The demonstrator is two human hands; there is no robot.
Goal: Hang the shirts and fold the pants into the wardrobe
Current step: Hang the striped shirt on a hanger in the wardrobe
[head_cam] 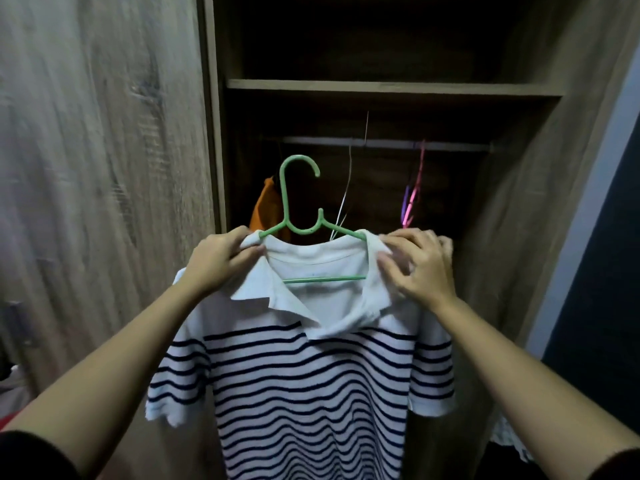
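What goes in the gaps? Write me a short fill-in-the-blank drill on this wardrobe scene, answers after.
1. The striped shirt sits on a ____ hanger.
2. The left hand and right hand pinch the shirt's ____.
3. The hanger's hook is ____ the rail.
4. An ____ garment hangs inside.

Answers: green; shoulders; below; orange
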